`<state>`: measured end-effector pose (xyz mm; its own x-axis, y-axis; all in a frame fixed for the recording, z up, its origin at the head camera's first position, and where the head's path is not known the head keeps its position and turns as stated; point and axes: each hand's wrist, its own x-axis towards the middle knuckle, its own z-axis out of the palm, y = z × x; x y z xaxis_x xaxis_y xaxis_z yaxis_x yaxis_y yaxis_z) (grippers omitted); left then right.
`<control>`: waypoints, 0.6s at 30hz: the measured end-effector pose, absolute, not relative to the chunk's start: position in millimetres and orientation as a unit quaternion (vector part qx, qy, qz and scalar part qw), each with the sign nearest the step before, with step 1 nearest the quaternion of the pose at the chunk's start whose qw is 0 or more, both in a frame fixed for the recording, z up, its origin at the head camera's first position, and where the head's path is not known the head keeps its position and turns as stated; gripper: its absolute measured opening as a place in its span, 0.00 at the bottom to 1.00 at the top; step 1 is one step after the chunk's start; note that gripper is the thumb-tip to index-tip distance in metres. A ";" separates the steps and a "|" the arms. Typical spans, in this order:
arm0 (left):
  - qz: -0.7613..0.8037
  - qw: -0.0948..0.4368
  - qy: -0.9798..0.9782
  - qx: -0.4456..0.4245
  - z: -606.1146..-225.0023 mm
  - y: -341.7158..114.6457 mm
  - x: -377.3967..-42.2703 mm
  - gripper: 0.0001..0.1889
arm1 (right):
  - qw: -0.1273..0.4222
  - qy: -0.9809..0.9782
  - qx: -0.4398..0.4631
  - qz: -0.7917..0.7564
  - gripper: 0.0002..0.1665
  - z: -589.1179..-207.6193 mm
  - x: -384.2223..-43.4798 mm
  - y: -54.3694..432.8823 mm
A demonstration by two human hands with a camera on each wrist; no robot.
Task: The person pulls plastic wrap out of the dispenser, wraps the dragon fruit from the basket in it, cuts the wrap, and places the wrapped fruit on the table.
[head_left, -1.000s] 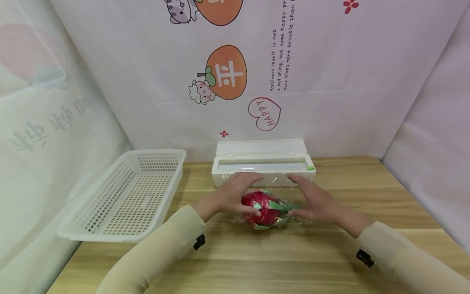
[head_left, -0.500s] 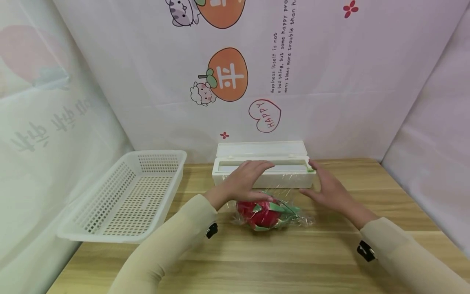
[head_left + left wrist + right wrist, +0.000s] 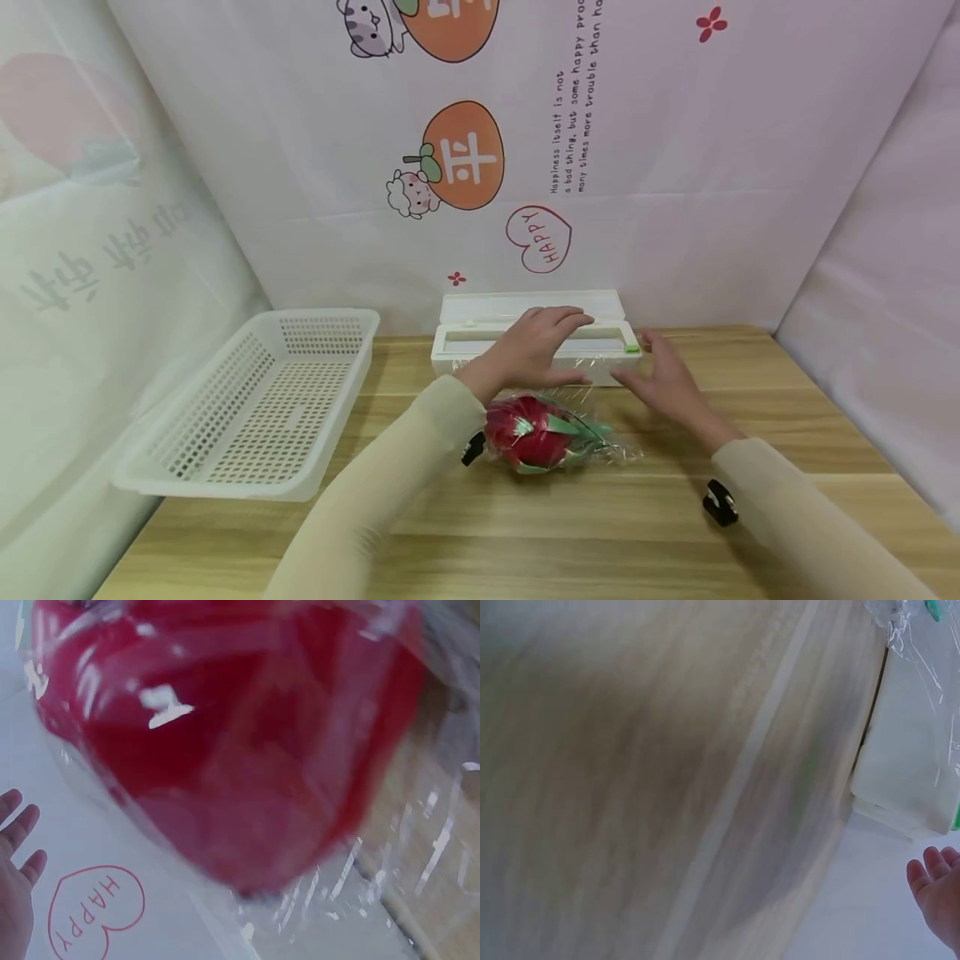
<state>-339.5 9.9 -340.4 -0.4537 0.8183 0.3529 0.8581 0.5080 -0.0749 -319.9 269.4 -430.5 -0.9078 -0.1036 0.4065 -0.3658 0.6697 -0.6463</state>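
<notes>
A red dragon fruit point(image 3: 528, 429) with green scales, apparently a model, lies on the wooden table inside clear cling film point(image 3: 600, 446). Close up, the left wrist view shows its red side point(image 3: 247, 742) through shiny folds. Behind it stands a white cling film dispenser point(image 3: 450, 358) with its lid point(image 3: 525, 304) raised and a green slider point(image 3: 632, 348) at the right end. My left hand point(image 3: 536, 346) hovers above the fruit before the dispenser, fingers extended, partly hiding it. Near the dispenser's right end is my right hand point(image 3: 667, 383), thumb and fingers spread. Neither hand visibly grips anything.
On the left of the table sits a white perforated basket point(image 3: 345, 417). A printed white cloth point(image 3: 660, 208) rises behind the table point(image 3: 525, 542), with white cloth at both sides. Dark clips point(image 3: 720, 502) hang under the sleeves.
My left hand has moved right and away from me, off the dragon fruit toward the dispenser. My right hand has moved slightly right and back from the wrapped fruit's tip. The fruit stays put.
</notes>
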 end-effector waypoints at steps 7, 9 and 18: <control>-0.018 0.163 -0.875 -0.456 -340.3 35.6 -341.8 0.42 | 0.177 -0.884 0.110 0.418 0.41 -434.1 -326.2 265.1; -0.013 0.151 -0.884 -0.443 -339.6 42.6 -340.3 0.41 | 0.175 -0.881 0.103 0.426 0.40 -434.1 -326.7 263.9; -0.026 0.086 -0.912 -0.400 -345.8 71.0 -338.6 0.40 | 0.172 -0.874 0.083 0.448 0.36 -436.2 -328.0 258.3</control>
<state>-338.6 71.0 -345.8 -0.6655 0.7249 0.1779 0.7337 0.6791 -0.0223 -328.0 258.3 -436.2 -0.9274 0.0092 0.3739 -0.2982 0.5855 -0.7538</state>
